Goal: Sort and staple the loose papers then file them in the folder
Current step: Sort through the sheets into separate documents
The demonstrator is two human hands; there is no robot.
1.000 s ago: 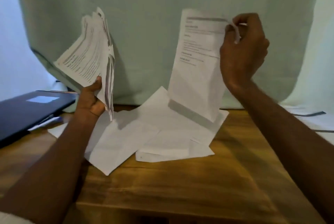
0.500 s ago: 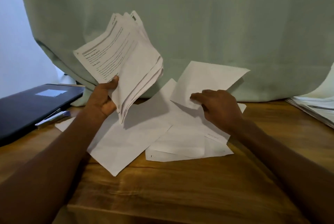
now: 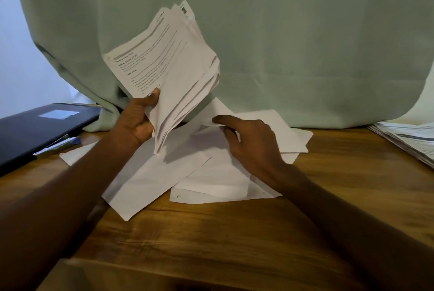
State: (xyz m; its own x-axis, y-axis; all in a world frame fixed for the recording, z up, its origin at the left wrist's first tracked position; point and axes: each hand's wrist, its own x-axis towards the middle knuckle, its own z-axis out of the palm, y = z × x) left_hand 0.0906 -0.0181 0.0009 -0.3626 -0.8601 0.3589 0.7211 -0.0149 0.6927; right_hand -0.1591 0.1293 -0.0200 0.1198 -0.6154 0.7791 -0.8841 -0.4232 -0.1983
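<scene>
Left hand (image 3: pixel 138 121): raised above the table, thumb on top, gripping the lower corner of a fanned sheaf of printed white sheets (image 3: pixel 171 60), tilted, text side toward the camera.

Right hand (image 3: pixel 249 142): low over the scattered loose white papers (image 3: pixel 187 173), forefinger extended, fingertips pinching the lifted edge of one blank white sheet (image 3: pixel 218 114).

Brown wooden tabletop (image 3: pixel 234 239): bears the overlapping papers, most lying blank side up.

Dark navy flat folder with a pale label (image 3: pixel 35 128): far left, closed, partly over a pen-like item, blurred.

Stack of printed pages (image 3: pixel 408 140): right edge, well apart from the pile.

Pale green cloth backdrop (image 3: pixel 281 32): hangs behind, its hem touching the table.
</scene>
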